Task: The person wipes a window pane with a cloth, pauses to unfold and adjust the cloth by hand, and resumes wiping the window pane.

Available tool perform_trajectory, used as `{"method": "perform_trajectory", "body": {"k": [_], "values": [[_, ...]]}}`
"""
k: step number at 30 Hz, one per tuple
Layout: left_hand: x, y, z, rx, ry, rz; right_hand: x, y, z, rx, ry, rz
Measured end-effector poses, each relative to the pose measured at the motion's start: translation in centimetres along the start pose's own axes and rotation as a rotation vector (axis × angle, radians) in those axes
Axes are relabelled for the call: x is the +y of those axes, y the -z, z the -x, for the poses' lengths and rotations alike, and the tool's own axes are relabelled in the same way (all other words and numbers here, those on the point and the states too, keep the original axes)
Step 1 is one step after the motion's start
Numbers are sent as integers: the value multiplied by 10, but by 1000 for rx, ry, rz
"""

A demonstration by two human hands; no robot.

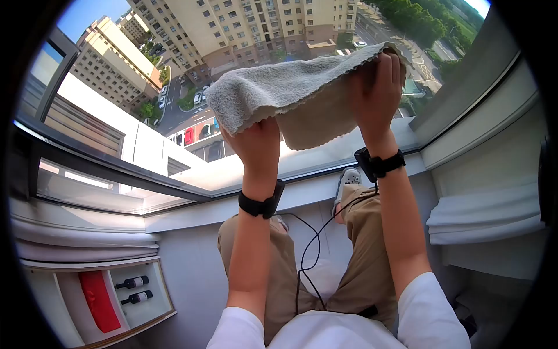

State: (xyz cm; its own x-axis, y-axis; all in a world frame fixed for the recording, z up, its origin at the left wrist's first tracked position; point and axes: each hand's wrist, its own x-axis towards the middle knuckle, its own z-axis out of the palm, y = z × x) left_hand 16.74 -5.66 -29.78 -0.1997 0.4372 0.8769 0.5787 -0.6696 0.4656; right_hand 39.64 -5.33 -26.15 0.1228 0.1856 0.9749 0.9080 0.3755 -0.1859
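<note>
Both hands hold up a grey cleaning cloth (pixel 314 87) with a scalloped edge, stretched sideways in front of the window. My left hand (pixel 256 142) grips its lower left part, with the fingertips hidden behind or under the fabric. At the upper right end, my right hand (pixel 378 90) is closed on the cloth, its fingers folded over the edge. The cloth's middle sags between the hands. Each wrist wears a black strap with a small device, and dark cables run from them down toward my lap.
A window frame (pixel 116 168) and white sill (pixel 308 189) lie ahead, with buildings and parked cars far below. Folded white fabric (pixel 482 215) hangs at the right. At lower left, a shelf unit (pixel 165 285) holds a red item (pixel 99 299) and two dark bottles (pixel 136 298).
</note>
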Motion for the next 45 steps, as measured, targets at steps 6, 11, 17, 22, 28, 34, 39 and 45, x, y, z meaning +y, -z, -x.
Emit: {"method": "perform_trajectory", "body": {"k": [6, 11, 17, 22, 28, 34, 39, 45], "values": [[10, -8, 9, -120, 10, -52, -27, -10, 20, -149, 17, -104], [41, -13, 8, -337, 22, -2, -38, -14, 33, -256, 91, -200], [13, -4, 9, -171, -82, -204, -12, -1, 5, -105, 10, -92], [19, 4, -7, -26, -135, -342, 17, 6, -5, 52, -13, 2], [23, 1, -8, -14, -138, -366, 6, 4, -3, 30, -87, -68], [23, 9, -11, -42, -155, -448, -12, -5, -3, 12, -113, -82], [6, 28, -29, 90, -114, -526, -66, -17, 3, -82, -21, -187], [-19, 51, -30, 132, -48, -519, -141, -25, 55, -616, 176, -507]]}}
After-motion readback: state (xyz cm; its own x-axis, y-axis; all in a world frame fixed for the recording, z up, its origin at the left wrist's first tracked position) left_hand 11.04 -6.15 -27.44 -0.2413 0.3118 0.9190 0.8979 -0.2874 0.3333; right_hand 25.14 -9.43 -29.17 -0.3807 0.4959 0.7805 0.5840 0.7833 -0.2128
